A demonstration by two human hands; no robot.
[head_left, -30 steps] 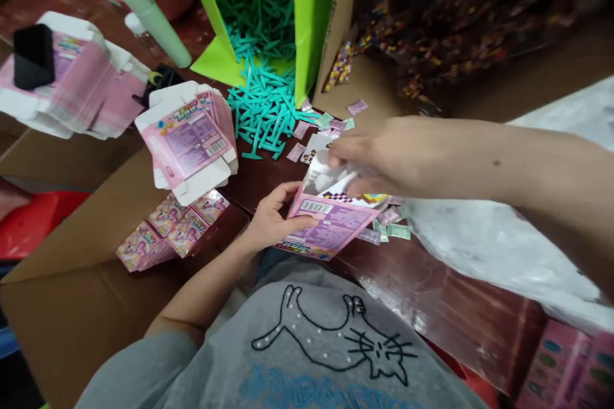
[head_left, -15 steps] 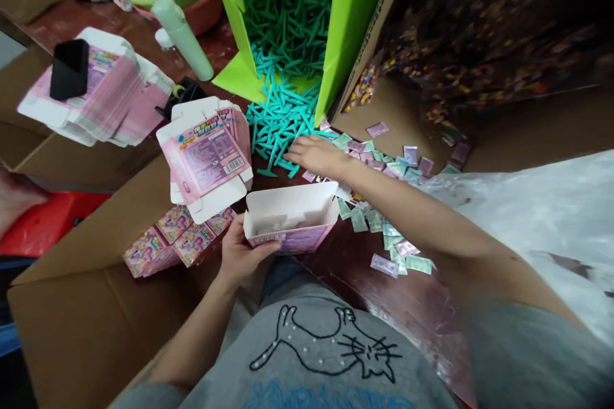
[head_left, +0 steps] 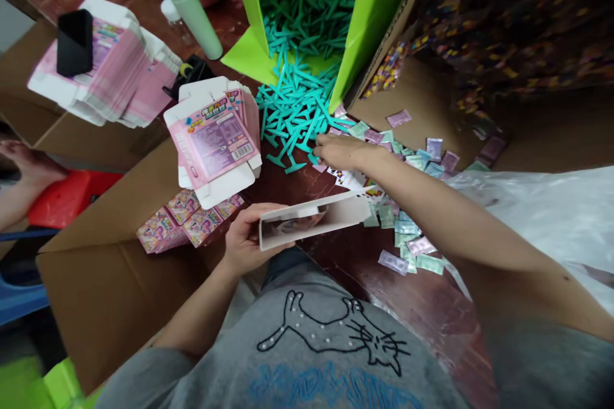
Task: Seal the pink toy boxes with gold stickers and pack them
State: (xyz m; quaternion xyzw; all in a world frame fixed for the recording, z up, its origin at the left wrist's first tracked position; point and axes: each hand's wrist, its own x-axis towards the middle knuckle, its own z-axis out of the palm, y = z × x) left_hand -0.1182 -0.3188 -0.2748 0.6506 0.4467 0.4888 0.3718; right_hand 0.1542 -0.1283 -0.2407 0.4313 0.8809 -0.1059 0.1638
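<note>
My left hand (head_left: 244, 239) grips a small pink-and-white carton (head_left: 314, 220) by its left end. The carton's open top faces me, showing white inner walls and something partly transparent inside that I cannot identify. My right hand (head_left: 343, 150) is at the near right edge of a pile of turquoise plastic hammers (head_left: 297, 108), its fingers curled down and together. A bit of turquoise shows at the fingertips; whether they hold it is hidden. Beneath that wrist lie printed white papers (head_left: 348, 179) and several small green and purple sachets (head_left: 386, 214).
Flat pink cartons (head_left: 223, 140) are stacked left of the hammers; another stack (head_left: 129, 86) bears a black phone (head_left: 75, 43). A cardboard box (head_left: 110, 275) holds filled cartons (head_left: 201, 227). Behind stand a green bag (head_left: 355, 32) and a box of small colourful packets (head_left: 503, 64). A bare foot shows at left.
The carton in my left hand has tipped, so its opening looks narrower and turns more toward me. My right hand's fingers have gone from stretched over the hammers to curled together. The view has shifted.
</note>
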